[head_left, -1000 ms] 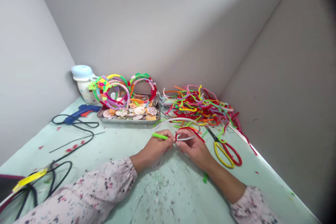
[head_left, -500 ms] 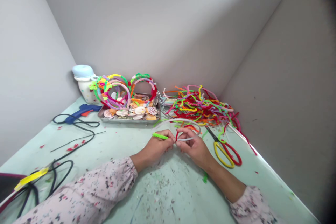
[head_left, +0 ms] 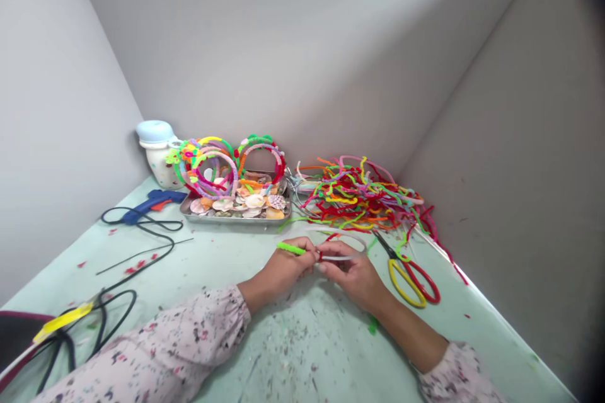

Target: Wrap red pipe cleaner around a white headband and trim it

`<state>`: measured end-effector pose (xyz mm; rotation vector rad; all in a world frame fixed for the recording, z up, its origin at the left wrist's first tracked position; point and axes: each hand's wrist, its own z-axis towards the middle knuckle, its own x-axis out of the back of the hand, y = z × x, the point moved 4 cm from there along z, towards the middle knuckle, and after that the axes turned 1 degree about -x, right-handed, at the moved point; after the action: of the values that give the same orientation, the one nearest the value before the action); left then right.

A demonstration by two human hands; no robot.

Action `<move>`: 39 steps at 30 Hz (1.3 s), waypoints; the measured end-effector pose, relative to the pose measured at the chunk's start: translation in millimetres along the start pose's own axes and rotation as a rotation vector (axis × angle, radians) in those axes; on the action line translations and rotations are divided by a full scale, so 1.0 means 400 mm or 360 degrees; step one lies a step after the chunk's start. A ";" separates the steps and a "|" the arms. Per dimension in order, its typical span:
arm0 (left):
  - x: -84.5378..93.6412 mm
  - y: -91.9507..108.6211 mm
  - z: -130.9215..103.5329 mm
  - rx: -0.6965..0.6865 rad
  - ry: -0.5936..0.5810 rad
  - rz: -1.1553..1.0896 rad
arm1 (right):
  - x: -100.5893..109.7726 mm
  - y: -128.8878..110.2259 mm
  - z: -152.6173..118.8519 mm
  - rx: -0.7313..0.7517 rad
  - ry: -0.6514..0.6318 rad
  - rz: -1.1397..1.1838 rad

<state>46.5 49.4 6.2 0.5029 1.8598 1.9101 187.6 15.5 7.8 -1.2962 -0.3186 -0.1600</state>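
Note:
A pale plastic headband point(head_left: 358, 238) is held between my two hands above the table. Bright green pipe cleaner point(head_left: 290, 249) covers one end, which pokes out of my left hand point(head_left: 292, 262), closed around it. Beside the green part, a short band of red pipe cleaner point(head_left: 320, 256) circles the headband. My right hand point(head_left: 348, 271) pinches at that red wrap with thumb and fingers, the bare band running past them. A loose red length shows just behind the right fingers; whether it joins the wrap I cannot tell.
Scissors point(head_left: 399, 280) with yellow and red handles lie to the right. Behind is a heap of pipe cleaners point(head_left: 354, 192). A metal tray point(head_left: 227, 220) holds shells and wrapped headbands. At left are a blue glue gun point(head_left: 149, 204), black cable point(head_left: 165, 245) and lidded cup point(head_left: 158, 160).
The red pipe cleaner's upright loop is pulled down and now sits tight around the headband. My right fingers have closed in at the wrap. The view has shifted slightly.

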 end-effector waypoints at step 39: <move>0.004 0.006 -0.004 0.0069 0.0003 -0.0039 | 0.004 -0.018 -0.006 0.0187 0.0199 -0.0247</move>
<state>44.3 48.8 8.5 0.4900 1.9039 1.8587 187.3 11.4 14.3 -1.1400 -0.3173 -0.3477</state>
